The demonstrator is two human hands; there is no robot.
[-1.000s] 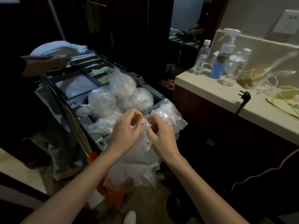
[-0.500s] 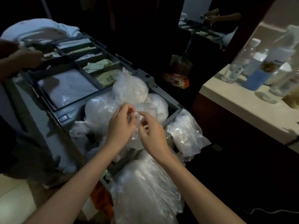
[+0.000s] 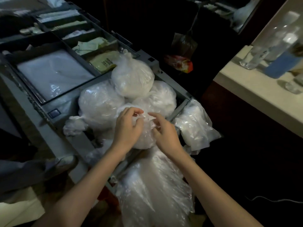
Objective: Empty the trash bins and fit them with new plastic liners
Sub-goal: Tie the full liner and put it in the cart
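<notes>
**Hands draw slightly apart at neck of bag as view closes in on cart**

Since half a second ago the left hand [image 3: 127,130] and right hand [image 3: 164,133] have separated a little, and a second person's hand has left the upper left of the frame. Both hands pinch the crumpled top of a small clear bag [image 3: 143,136] with curled fingers. The bag sits at frame centre on the near edge of a grey cart [image 3: 37,102], touching three tied white bags [image 3: 132,77] piled just above it. A large clear sack [image 3: 155,190] hangs below the hands, and another filled bag [image 3: 195,126] droops over the cart's right side. At upper right, blurred bottles [image 3: 262,53] stand on a pale counter [image 3: 255,95].
</notes>
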